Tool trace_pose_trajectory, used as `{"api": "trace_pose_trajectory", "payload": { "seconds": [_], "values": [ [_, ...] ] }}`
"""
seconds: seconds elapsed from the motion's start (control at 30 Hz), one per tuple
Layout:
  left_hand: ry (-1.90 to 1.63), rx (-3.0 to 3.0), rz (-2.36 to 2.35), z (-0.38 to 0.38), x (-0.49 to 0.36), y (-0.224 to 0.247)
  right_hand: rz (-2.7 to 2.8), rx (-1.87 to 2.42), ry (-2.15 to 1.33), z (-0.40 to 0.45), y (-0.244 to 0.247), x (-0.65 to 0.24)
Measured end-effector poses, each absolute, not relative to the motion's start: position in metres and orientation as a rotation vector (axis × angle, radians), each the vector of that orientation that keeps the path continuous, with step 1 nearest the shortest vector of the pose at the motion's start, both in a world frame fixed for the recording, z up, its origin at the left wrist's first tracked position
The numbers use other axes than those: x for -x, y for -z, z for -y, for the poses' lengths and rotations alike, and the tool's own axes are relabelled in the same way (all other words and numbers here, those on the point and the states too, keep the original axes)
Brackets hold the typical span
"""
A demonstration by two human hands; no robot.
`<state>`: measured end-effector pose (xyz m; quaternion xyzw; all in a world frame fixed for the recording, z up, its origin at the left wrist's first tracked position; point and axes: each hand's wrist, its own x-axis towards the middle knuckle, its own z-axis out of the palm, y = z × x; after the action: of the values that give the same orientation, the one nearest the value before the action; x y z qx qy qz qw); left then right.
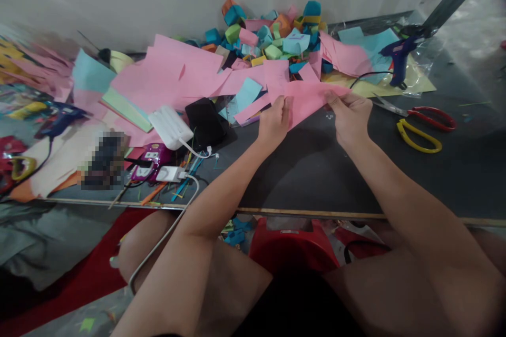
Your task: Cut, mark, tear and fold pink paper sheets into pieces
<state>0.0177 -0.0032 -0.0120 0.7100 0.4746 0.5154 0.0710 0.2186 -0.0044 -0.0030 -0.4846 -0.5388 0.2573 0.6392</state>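
Note:
A pink paper sheet [306, 99] is stretched between both hands above the dark table. My left hand [274, 122] is closed on its left edge, with the fingers curled. At the sheet's right corner my right hand [350, 116] pinches it between thumb and fingers. Scissors [421, 122] with one red and one yellow handle lie right of my right hand, blades towards it. A blue glue gun [400, 60] rests behind the scissors. More pink paper [169, 76] is spread to the left of the hands.
Folded coloured paper pieces [272, 37] are heaped against the wall. A white power bank [171, 126], a black pouch [206, 122] and a purple power strip [152, 160] lie left. Another glue gun [61, 118] is farther left. A red stool [292, 245] stands below the table edge [316, 213].

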Motion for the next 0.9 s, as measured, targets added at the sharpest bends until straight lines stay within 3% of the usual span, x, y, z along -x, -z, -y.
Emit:
{"api": "trace_pose_trajectory", "payload": {
  "seconds": [0.17, 0.43, 0.7, 0.9],
  "values": [
    [-1.498, -2.102, -1.466, 0.002, -0.013, 0.014, 1.255, 1.139, -0.580, 0.006, 0.001, -0.220],
    [-1.805, -2.277, -1.247, -0.007, 0.015, -0.013, 1.231, 1.127, -0.681, 0.013, -0.014, -0.214],
    [-1.091, -2.563, -1.043, -0.006, -0.031, -0.070, 1.423, 1.073, -0.739, 0.026, -0.027, -0.212],
    [-1.102, -2.303, -1.027, -0.013, -0.052, -0.084, 1.339, 1.037, -0.883, 0.022, -0.031, -0.210]
  ]
}}
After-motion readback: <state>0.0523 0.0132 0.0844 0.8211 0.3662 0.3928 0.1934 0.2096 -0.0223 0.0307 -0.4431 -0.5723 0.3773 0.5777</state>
